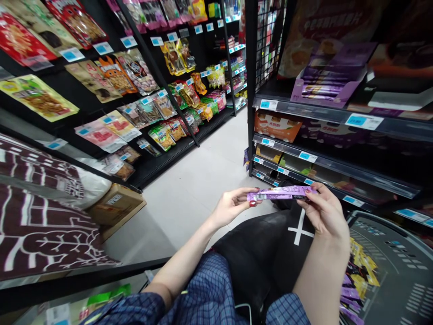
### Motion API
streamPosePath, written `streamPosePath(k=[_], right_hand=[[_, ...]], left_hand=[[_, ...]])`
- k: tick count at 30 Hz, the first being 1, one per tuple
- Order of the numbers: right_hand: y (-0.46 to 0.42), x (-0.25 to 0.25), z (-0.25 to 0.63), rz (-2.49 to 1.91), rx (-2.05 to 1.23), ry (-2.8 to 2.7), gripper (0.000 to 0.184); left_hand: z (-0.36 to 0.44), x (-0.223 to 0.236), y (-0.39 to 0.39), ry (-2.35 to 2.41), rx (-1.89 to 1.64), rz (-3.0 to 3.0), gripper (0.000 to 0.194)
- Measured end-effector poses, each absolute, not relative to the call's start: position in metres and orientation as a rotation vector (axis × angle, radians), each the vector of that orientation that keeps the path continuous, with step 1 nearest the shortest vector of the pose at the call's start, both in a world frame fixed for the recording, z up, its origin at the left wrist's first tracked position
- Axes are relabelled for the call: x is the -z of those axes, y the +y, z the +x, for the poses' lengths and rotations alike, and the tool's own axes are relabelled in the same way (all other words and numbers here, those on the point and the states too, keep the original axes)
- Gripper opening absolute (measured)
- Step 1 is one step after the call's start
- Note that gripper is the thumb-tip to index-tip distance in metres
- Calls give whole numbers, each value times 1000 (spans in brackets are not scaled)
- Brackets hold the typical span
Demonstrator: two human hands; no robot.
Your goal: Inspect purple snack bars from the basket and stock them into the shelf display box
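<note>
A slim purple snack packet (279,193), with a barcode near its left end, is held level above my lap. My left hand (233,205) pinches its left end between thumb and fingers. At the other end, my right hand (323,207) grips the packet the same way. To the right of my right forearm, a grey plastic basket (399,271) holds several yellow and purple packets (360,275). Ahead on the right shelf, an open purple display box (329,85) contains similar purple packets.
Black shelving (304,106) with price tags rises close on the right. Bagged snacks (117,74) hang along the left wall rack. A cardboard box (118,205) stands on the floor beside a brown-and-white patterned cloth (43,225). Pale floor (203,162) runs between the shelves.
</note>
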State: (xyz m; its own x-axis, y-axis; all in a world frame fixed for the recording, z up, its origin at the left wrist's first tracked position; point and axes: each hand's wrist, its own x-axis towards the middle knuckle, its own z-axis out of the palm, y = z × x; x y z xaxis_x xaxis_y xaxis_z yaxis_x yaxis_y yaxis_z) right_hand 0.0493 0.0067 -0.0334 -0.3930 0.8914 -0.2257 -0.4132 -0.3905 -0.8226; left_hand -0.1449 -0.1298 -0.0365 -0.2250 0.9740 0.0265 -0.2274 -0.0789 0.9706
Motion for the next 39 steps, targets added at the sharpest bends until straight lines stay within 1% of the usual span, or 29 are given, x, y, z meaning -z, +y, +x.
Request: streamPosePath(k=[6, 8, 11, 17, 22, 27, 33, 36, 37, 39], right_hand=[[5, 35, 48, -811, -1883, -869, 39], [3, 33, 47, -807, -1871, -875, 38], [0, 32, 44, -795, -1846, -889, 36], [0, 34, 37, -793, -1877, -889, 39], [1, 40, 33, -835, -1914, -931, 43], [0, 40, 29, -865, -1871, -965, 43], [-1, 39, 32, -865, -1850, -1065, 40], [-5, 35, 33, -800, -1821, -1147, 38], [-6, 34, 33, -762, -1798, -1169, 37], [-9, 32, 33, -686, -1734, -1213, 36]], left_hand=[[-148, 30, -130, 1172, -1486, 764, 48], [-148, 28, -129, 1167, -1510, 764, 49], [-147, 26, -130, 1219, -1587, 847, 44], [-147, 26, -131, 1518, -1651, 996, 32], [-151, 28, -133, 1531, -1704, 1000, 24], [-158, 26, -136, 1772, -1495, 1245, 16], [-163, 23, -138, 2037, -1048, 1479, 5], [-166, 28, -136, 2018, -1016, 1497, 5], [-166, 30, -134, 1961, -1085, 1447, 8], [-166, 34, -130, 1752, -1308, 1221, 20]])
